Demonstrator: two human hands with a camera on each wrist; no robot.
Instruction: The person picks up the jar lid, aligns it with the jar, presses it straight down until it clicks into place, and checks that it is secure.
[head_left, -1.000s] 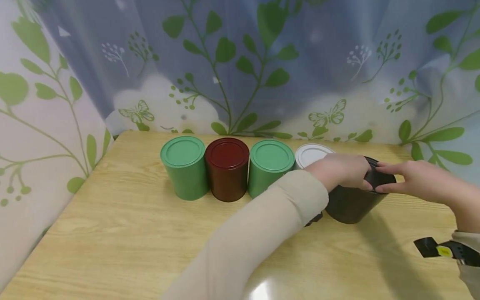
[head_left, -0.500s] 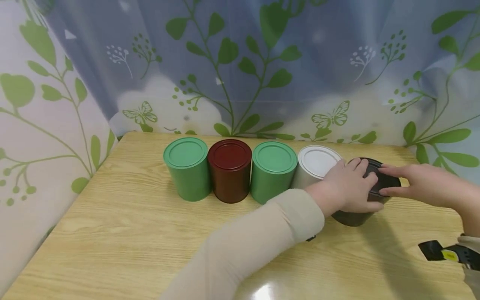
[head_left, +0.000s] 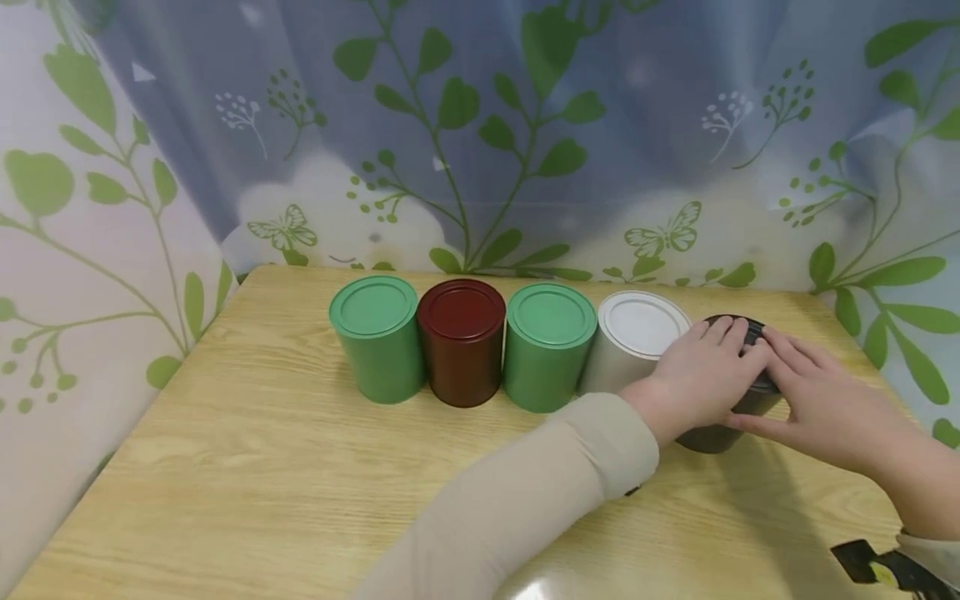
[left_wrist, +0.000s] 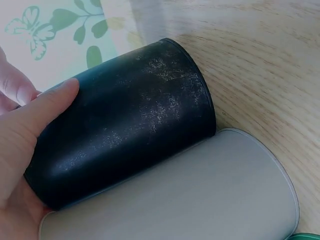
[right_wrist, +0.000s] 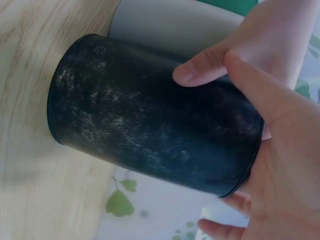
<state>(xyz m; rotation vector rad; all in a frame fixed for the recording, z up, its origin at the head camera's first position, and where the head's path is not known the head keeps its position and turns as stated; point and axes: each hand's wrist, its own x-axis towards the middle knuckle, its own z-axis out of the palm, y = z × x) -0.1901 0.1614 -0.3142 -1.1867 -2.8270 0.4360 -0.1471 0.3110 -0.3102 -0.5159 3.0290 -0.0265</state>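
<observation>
A black canister (head_left: 708,437) with a ridged lid stands at the right end of a row on the table. My left hand (head_left: 703,373) lies over its top, the thumb (left_wrist: 56,100) reaching down its scuffed side (left_wrist: 135,112) in the left wrist view. From the right, my right hand (head_left: 836,410) holds the same top, fingers over the rim and thumb toward the front. In the right wrist view both thumbs are at the canister's lid end (right_wrist: 150,115). Most of the lid is hidden under the hands. A white canister (head_left: 643,323) stands right beside the black one.
Further left in the row are a green canister (head_left: 551,315), a dark red one (head_left: 461,358) and another green one (head_left: 384,367). The wooden table (head_left: 262,475) backs onto a leaf-patterned cloth (head_left: 495,183).
My left hand has come from the canister's far top side to lie across its lid with the thumb at the front. My right hand has shifted its fingers further over the rim, thumb lower.
</observation>
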